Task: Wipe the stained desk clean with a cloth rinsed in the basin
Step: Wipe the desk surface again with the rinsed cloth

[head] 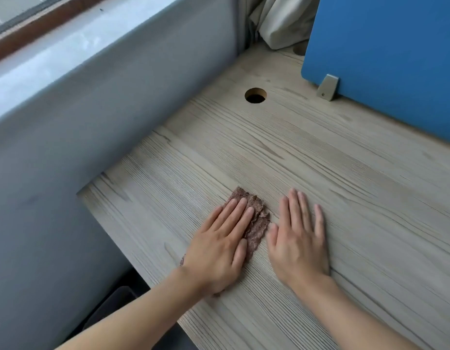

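A light wood-grain desk [320,173] fills the view. A brown cloth [256,218] lies flat on it near the front left. My left hand [219,243] presses on the cloth with straight fingers and covers most of it. Just right of the cloth, my right hand [298,238] rests flat on the bare desk, fingers straight, its thumb close to the cloth's edge. No basin is in view, and I cannot make out a stain on the surface.
A grey wall [92,122] runs along the desk's left edge under a window sill. A round cable hole [255,95] is at the back. A blue divider panel [385,54] on a metal bracket [327,88] stands at the back right, with pale fabric [279,21] behind it.
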Available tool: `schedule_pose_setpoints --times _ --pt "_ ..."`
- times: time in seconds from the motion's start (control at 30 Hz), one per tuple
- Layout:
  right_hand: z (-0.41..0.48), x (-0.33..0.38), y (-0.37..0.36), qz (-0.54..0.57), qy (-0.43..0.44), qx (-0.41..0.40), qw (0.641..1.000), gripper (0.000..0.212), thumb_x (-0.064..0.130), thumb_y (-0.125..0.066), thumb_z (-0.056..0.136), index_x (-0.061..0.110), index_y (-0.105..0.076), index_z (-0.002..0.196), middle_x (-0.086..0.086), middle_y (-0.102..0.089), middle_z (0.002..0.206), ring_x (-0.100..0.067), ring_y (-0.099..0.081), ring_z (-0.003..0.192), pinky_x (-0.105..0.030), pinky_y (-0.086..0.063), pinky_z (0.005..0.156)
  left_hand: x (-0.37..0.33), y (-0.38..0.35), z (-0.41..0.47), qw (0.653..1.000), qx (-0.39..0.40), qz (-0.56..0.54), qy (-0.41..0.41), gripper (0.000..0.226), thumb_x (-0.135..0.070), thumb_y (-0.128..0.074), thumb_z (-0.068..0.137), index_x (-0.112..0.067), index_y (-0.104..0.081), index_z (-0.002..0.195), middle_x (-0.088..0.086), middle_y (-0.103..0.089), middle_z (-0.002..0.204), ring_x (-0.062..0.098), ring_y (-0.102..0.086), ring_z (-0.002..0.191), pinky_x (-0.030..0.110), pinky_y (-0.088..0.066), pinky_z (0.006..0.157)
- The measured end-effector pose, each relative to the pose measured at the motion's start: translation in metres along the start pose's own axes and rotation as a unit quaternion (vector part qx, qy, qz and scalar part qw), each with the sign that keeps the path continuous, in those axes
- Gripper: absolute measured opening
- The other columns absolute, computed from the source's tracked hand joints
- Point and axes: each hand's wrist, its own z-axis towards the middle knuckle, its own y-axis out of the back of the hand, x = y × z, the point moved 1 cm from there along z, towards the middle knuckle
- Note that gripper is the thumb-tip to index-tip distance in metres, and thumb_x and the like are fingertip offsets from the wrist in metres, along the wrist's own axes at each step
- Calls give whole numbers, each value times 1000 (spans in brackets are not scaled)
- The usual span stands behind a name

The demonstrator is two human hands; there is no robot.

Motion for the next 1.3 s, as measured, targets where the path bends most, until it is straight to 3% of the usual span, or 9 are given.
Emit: schedule_pose_setpoints --times 0.07,0.23,0.47,0.63,0.77,0.87,1.07,1.2,1.3 --pt "1 -1 0 -1 3 -2 1000 66 36 -29 95 -1 -41 149 -19 -31 159 -29 -27 150 -55 -20 121 16 2 8 1000 -7 4 2 61 -42 -19 102 -26 -7 160 -5 0 166 9 10 152 38 -4 125" --pt "-2 0 0 -16 2 3 1000 65 34 -30 96 0 -37 150 -18 -30 160 -28 -25 150 -53 -17 122 28 8 20 995 -24 21 98 62 -43 -14 101 -25 -3 160 -4 3 166 8 16 151 37 2 124" --pt "-4 13 2 -9 -1 -1 1000 64 36 -27 95 -2 -46 143 -24 -36 155 -36 -29 148 -60 -18 119 15 -1 -35 1000 -1 -13 10 60 -40 -21 103 -25 -9 160 -4 -3 167 10 8 153 38 -2 125" --pt "-19 36 -4 -13 24 3 1000 67 40 -35 94 2 -42 148 -26 -31 157 -39 -24 149 -61 -14 119 32 5 -24 993 -44 5 106 61 -41 -21 102 -23 -12 160 -2 -6 167 10 8 153 38 -3 125" --pt "-17 34 -1 -19 20 7 1000 68 42 -33 94 3 -42 149 -26 -31 157 -38 -23 149 -61 -14 119 10 -3 -61 999 -21 -9 48 61 -39 -25 103 -23 -11 160 -2 -4 167 13 8 153 40 -4 125" --pt "-18 37 -2 -22 21 13 999 68 42 -33 93 3 -42 149 -26 -31 157 -38 -24 149 -61 -15 119 35 -1 -58 1000 -14 -14 15 60 -38 -26 102 -26 -12 160 -4 -5 167 11 6 153 38 -2 125" --pt "-3 51 2 -37 0 25 999 67 43 -30 87 -3 -54 130 -33 -42 144 -45 -32 141 -64 -24 112 49 4 -51 991 -46 10 123 61 -40 -22 101 -26 -12 160 -5 -4 166 10 10 153 42 -4 124" --pt "2 77 -10 -33 -10 30 999 72 49 -25 92 5 -43 146 -38 -29 152 -46 -18 148 -65 -8 118 43 -1 -60 992 -44 -16 114 60 -40 -24 101 -27 -13 159 -4 -4 167 11 9 153 41 -3 124" --pt "1 76 -14 -44 -10 33 998 73 50 -25 92 7 -40 149 -38 -26 153 -46 -16 148 -65 -7 118 74 7 -55 997 -25 -13 69 61 -40 -22 100 -30 -12 159 -6 -5 167 9 7 153 40 -3 125"
